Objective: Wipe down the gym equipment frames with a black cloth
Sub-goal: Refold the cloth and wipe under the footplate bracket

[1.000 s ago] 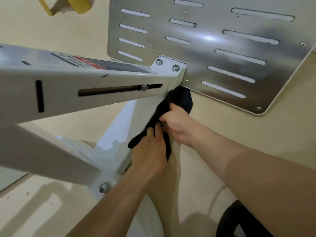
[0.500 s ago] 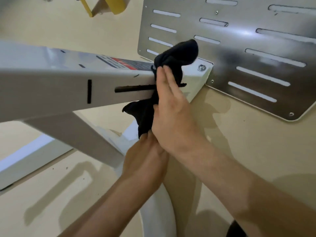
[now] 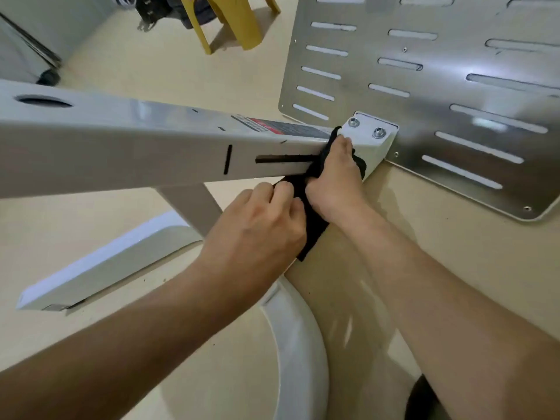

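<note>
Notably, left grip (image 3: 264, 220) and right grip (image 3: 333, 177) both clutched the black cloth (image 3: 312, 221); the frame beam (image 3: 121, 147) stretched leftward from them.

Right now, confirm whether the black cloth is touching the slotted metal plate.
No, the right hand holds the black cloth against the white frame beam.

loc: gym rm | evid: white equip frame (image 3: 121, 147), slotted steel plate (image 3: 439, 97), beige floor (image 3: 181, 71)

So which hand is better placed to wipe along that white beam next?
Probably the right hand: it holds the black cloth against the white beam beside the bracket. The left hand only grips the cloth's loose tail below.
</note>
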`<state>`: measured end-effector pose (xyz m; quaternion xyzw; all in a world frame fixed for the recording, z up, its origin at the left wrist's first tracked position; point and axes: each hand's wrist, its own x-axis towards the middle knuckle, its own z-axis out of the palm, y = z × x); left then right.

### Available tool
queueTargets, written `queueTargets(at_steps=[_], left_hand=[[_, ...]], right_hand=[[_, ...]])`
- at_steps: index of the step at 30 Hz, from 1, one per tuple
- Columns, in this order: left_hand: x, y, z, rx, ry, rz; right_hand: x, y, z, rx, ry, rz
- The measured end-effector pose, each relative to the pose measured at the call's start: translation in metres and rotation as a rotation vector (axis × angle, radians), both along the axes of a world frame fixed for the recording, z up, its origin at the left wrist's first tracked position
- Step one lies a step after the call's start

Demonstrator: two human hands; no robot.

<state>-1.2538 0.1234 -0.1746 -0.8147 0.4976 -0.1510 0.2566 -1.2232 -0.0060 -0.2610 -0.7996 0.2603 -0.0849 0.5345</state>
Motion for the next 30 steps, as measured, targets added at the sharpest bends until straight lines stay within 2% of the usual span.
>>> queueTargets(at_steps=[2, 5, 7, 8, 10, 12, 14, 17, 19, 22, 26, 28, 30], left_hand=[[0.002, 0.005, 0.018, -0.015, -0.053, -0.007], [0.008, 0.030, 0.045, -0.133, -0.091, 0.061], [0.008, 0.046, 0.053, -0.193, -0.138, 0.099], [0.007, 0.051, 0.054, -0.206, -0.171, 0.103], [0.005, 0.058, 0.052, -0.228, -0.249, 0.102], [0.005, 0.058, 0.051, -0.236, -0.277, 0.095], [0.011, 0.051, 0.048, -0.220, -0.243, 0.053], [0.021, 0.036, 0.033, -0.133, -0.210, -0.047], [0.023, 0.034, 0.025, -0.082, -0.213, -0.095], [0.021, 0.059, 0.012, -0.113, -0.208, -0.087], [-0.001, 0.104, -0.024, -0.134, -0.014, 0.091], [-0.010, 0.130, -0.050, -0.129, 0.098, 0.323], [-0.017, 0.149, -0.073, -0.229, 0.289, 0.520]], right_hand=[[-0.009, 0.017, 0.018, 0.024, -0.106, -0.053], [-0.033, 0.070, 0.052, 0.149, -0.480, -0.032], [-0.044, 0.099, 0.063, 0.195, -0.638, -0.023], [-0.046, 0.104, 0.062, 0.159, -0.680, -0.030], [-0.045, 0.102, 0.050, -0.055, -0.717, -0.030], [-0.040, 0.090, 0.032, -0.303, -0.712, 0.005], [-0.031, 0.075, 0.014, -0.396, -0.656, -0.011], [-0.018, 0.050, 0.003, -0.140, -0.371, -0.148], [-0.012, 0.043, 0.004, -0.056, -0.205, -0.139], [-0.022, 0.061, 0.023, -0.056, -0.268, -0.105], [-0.048, 0.113, 0.018, 0.255, -0.411, -0.068], [-0.056, 0.131, 0.002, 0.302, -0.315, 0.057], [-0.058, 0.136, -0.018, 0.275, -0.118, 0.196]])
